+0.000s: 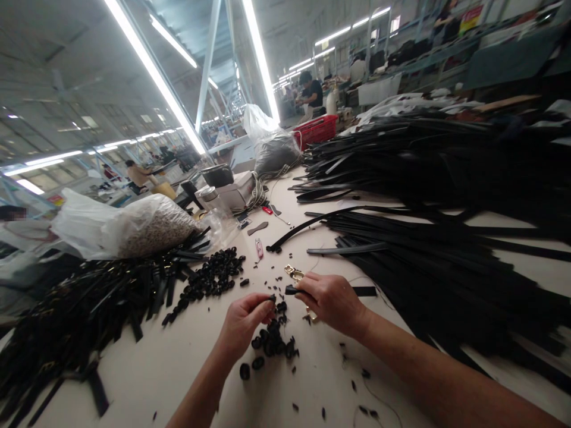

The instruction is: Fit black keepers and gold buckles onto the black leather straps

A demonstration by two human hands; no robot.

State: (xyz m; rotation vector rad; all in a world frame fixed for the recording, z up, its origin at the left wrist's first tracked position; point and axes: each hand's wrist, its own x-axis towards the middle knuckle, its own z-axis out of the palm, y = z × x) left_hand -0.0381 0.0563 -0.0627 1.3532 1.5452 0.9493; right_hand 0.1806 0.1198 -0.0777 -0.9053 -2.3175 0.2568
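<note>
My left hand pinches a small black loop between thumb and fingertips, above a pile of black loops. To its right, my right hand is closed around a black strap, whose near end pokes out toward the left hand. Gold buckles show just above and below the right hand's fingers; whether they are joined to the strap is hidden. The held loop and the strap end are a short gap apart. Small dark bits lie scattered around both hands.
Long black straps cover the table's right side. At the left lie buckled straps, more loops and a filled plastic bag. Pink snips, a jar and a red basket stand farther back. People sit in the distance.
</note>
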